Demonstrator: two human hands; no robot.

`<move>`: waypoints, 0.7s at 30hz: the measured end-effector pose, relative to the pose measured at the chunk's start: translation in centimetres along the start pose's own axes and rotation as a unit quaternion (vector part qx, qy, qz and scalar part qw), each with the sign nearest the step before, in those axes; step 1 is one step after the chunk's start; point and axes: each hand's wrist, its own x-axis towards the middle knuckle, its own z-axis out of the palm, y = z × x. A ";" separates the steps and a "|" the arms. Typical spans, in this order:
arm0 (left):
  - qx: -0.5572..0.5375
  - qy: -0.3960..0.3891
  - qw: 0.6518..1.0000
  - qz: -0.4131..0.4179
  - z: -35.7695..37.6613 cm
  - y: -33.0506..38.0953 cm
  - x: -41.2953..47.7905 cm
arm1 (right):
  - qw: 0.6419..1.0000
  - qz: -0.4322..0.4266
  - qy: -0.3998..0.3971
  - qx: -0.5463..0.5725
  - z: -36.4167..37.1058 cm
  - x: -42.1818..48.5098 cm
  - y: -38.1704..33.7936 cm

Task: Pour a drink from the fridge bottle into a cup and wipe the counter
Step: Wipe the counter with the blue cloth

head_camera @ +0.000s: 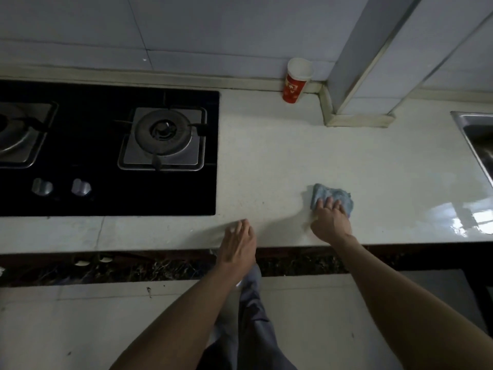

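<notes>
A red and white paper cup [295, 81] stands upright at the back of the pale counter [280, 156], against the wall. A crumpled blue-grey cloth [329, 194] lies on the counter near its front edge. My right hand [330, 218] presses down on the cloth with straight fingers laid over its near part. My left hand [238, 243] rests flat on the counter's front edge, fingers straight, holding nothing. No bottle is in view.
A black glass gas hob [106, 156] with two burners and two knobs fills the counter's left part. A steel sink [477, 140] shows at the right edge. A tiled pillar [368, 62] juts out behind the cup. Glossy wet patches shine on the counter at the right.
</notes>
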 end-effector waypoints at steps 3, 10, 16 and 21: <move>-0.019 0.004 1.000 -0.017 0.5 0.0 -1.4 | 0.999 -0.011 0.020 0.026 0.9 -1.1 -2.8; -0.071 -0.004 0.997 -0.010 0.7 -0.9 -2.3 | 0.979 -0.185 0.085 -0.012 4.3 -6.9 -9.9; -0.077 0.001 0.997 -0.024 0.3 0.2 -1.8 | 0.957 -0.275 0.085 -0.029 6.4 -8.8 -7.9; -0.091 0.008 0.996 0.004 -0.2 3.3 -0.8 | 0.957 -0.274 0.092 -0.027 6.4 -8.3 -3.3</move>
